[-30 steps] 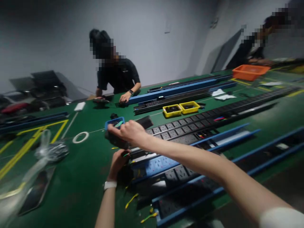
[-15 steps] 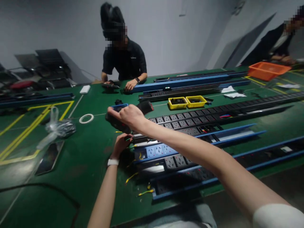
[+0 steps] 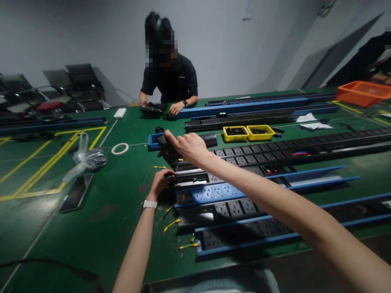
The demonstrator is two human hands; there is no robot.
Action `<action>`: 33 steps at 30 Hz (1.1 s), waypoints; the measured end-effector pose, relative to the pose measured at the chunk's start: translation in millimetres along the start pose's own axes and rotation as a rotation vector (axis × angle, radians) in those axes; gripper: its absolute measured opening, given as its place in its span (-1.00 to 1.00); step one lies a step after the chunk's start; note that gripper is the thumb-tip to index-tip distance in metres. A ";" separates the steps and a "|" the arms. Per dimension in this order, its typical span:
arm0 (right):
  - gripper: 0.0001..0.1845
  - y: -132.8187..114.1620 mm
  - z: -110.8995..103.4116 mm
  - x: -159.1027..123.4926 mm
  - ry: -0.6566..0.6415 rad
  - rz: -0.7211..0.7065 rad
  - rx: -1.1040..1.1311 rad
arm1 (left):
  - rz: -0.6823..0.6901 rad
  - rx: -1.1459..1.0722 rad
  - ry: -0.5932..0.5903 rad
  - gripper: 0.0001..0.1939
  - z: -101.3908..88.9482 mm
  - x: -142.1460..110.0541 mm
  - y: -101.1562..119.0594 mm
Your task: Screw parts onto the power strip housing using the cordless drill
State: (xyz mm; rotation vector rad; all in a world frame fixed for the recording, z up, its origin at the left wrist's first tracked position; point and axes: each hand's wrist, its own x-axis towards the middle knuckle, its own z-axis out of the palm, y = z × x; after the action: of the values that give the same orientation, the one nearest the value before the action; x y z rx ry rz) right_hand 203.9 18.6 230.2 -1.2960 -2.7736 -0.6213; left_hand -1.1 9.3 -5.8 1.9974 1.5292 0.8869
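The R hand (image 3: 191,145) grips a black power tool (image 3: 210,140), w/ its tip directed down near the end of a socket strip (image 3: 198,174). The L hand (image 3: 161,182) is at this same end, w/ a bit of green wire (image 3: 169,176) at its fingers. Behind the tool is a blue tray (image 3: 152,144); two yellow trays (image 3: 236,138) stand farther R. Opp. is a co-worker (image 3: 171,81).

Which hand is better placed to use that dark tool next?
Likely the right hand: it grips the dark tool, while the left hand is down at the end of a socket strip.
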 end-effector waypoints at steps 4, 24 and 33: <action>-0.05 8.2 -2.1 1.1 -0.083 -0.043 0.081 | -0.041 -0.004 -0.012 -0.82 -0.9 1.3 3.8; -0.09 10.9 -2.2 15.8 -0.069 -0.141 0.000 | 0.060 -0.009 0.008 -0.86 -1.1 -1.2 0.8; -0.19 10.3 4.3 10.0 -0.038 -0.058 0.001 | 0.065 -0.010 0.001 -0.86 -1.0 0.5 -1.1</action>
State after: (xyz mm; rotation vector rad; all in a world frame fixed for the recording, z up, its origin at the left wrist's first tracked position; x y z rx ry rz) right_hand 205.7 33.5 231.7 -1.2436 -2.8509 -0.6042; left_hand -2.5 10.0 -5.8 2.0500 1.4658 0.9195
